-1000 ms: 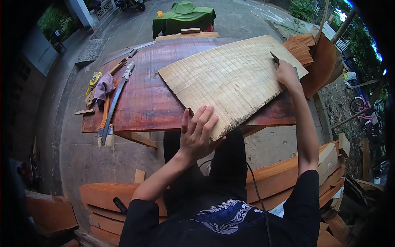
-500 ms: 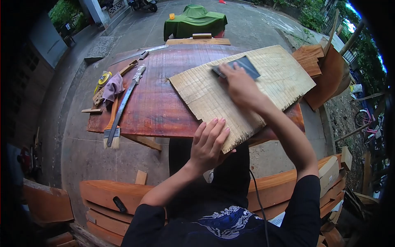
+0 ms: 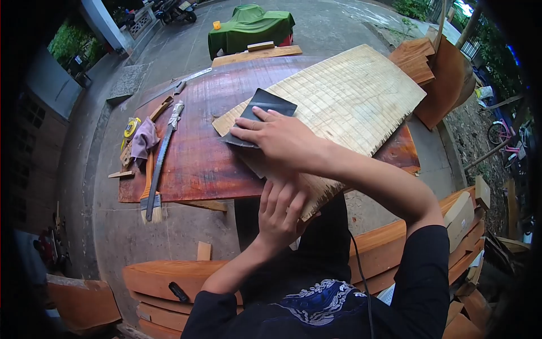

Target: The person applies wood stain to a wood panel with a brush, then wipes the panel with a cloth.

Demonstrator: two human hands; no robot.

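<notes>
A pale, rough-sawn wooden board (image 3: pixel 355 93) lies slantwise across a red-brown wooden tabletop (image 3: pixel 209 135), its near end jutting past the table's front edge. My right hand (image 3: pixel 282 141) holds a dark sheet of sandpaper (image 3: pixel 274 103) down near the board's left edge, fingers stretched over it. Part of the sheet is hidden under the palm, and its left corner overhangs the board. Lower down, my left hand (image 3: pixel 280 212) grips the board's near left corner, fingers on top; the thumb is mostly hidden.
On the table's left lie a paintbrush (image 3: pixel 150 206), a long blade with a wrapped handle (image 3: pixel 164 155), a purple cloth (image 3: pixel 145 138), a tape measure (image 3: pixel 131 127) and a handsaw (image 3: pixel 195 74). Wooden pieces (image 3: pixel 415 62) stand at the right. Curved timber (image 3: pixel 164 277) is stacked near my legs.
My right hand has slid the sandpaper left and toward me along the board. My left hand still grips the same corner. The camera view has shifted slightly.
</notes>
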